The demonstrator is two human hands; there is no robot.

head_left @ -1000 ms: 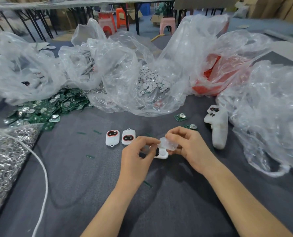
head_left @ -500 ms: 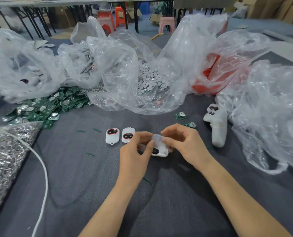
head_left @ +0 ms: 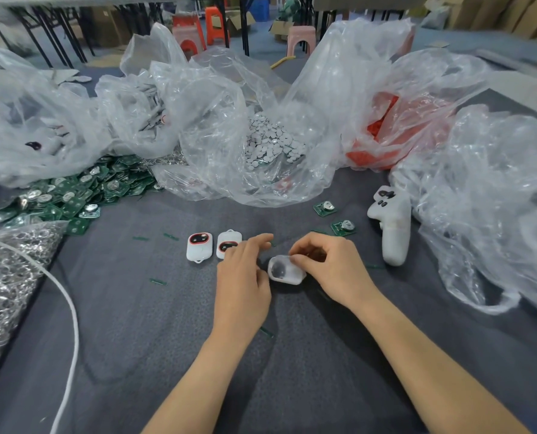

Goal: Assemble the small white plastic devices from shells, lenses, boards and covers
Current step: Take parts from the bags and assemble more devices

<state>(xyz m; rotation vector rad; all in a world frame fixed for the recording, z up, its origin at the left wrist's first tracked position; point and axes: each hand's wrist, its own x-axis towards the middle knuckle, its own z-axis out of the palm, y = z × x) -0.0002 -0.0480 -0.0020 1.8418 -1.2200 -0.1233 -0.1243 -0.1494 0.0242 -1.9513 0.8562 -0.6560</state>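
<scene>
While the right hand (head_left: 326,270) pinches the far edge of a small white device (head_left: 287,274) with curled fingers (head_left: 298,258), the head view shows that piece low over the grey desk (head_left: 135,339) near the middle, between the two hands, a clear domed cover on its top. The left hand (head_left: 245,283) sits just beside it, fingers released and stretched towards the far side, holding nothing. Whether its thumb touches the device I cannot tell. By those fingertips lie two finished devices (head_left: 199,247) side by side, each with a red-ringed dark window. A heap of green boards (head_left: 73,198) spreads at the far left, and two loose boards (head_left: 343,227) lie to the right of the hands. The step in hand looks like seating the cover on the shell. The next move probably calls for the left hand to steady the body while the right presses evenly round the edge until it sits flush. The finished piece would then join the pair on the left.
</scene>
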